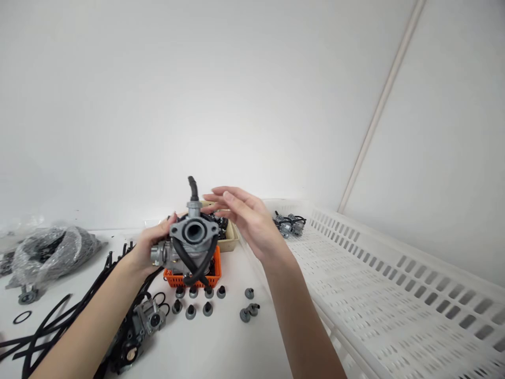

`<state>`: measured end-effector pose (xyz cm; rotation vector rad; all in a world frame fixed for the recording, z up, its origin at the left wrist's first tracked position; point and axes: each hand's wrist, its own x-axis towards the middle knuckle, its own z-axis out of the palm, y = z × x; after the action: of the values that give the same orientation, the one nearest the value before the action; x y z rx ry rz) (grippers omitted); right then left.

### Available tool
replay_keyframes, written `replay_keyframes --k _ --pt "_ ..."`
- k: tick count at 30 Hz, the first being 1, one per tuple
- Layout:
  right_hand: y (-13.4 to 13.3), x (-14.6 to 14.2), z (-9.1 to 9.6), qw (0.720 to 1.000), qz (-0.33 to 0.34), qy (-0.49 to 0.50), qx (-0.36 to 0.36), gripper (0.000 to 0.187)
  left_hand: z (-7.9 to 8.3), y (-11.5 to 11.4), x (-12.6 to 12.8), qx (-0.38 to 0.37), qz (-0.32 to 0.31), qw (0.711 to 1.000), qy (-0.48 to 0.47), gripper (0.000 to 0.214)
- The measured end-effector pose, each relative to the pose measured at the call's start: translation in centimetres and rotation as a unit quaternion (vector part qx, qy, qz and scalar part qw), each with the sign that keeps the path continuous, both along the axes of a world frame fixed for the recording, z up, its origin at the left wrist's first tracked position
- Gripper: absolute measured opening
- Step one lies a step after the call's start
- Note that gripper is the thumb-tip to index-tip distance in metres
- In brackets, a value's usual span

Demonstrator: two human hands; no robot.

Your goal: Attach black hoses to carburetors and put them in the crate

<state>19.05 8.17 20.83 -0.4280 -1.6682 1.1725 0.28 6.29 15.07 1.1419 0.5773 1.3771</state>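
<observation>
A grey metal carburetor (195,231) with black rubber hoses is held up over the table in my left hand (152,239), whose fingers wrap around its left side. Its round bore and two-hole flange face me, and a short black hose stub points up from its top. My right hand (248,216) is just to the right of the carburetor, fingers stretched out and apart, holding nothing. Below the carburetor, several small grey caps with black tips (191,311) stand on the table, partly beside an orange basket (169,279).
A large white perforated crate (363,295) fills the right side, with carburetors (290,223) at its far end. Behind my hands is a cream tray (232,239) of dark parts. At left lie black hoses (47,329), a plastic bag (59,252) and more carburetors (136,329).
</observation>
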Motion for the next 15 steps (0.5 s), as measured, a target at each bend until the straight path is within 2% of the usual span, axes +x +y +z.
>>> replay_keyframes --k 3,7,11,15 --pt "1.2 -0.4 -0.7 0.993 0.097 0.007 -0.069 0.032 -0.3 -0.1 0.9 0.029 -0.031 0.999 0.03 0.052" --pt "2.1 -0.3 -1.2 0.976 0.173 0.013 -0.13 0.039 -0.9 0.1 1.5 -0.004 -0.027 0.999 0.043 0.045" --pt "2.7 -0.4 -1.4 0.971 0.169 0.032 -0.165 0.038 -1.2 0.4 1.7 -0.01 -0.028 0.999 0.03 0.051" --pt "2.6 -0.8 -1.4 0.971 0.142 0.064 -0.181 0.043 -0.8 0.4 1.9 -0.024 -0.022 0.999 0.018 0.053"
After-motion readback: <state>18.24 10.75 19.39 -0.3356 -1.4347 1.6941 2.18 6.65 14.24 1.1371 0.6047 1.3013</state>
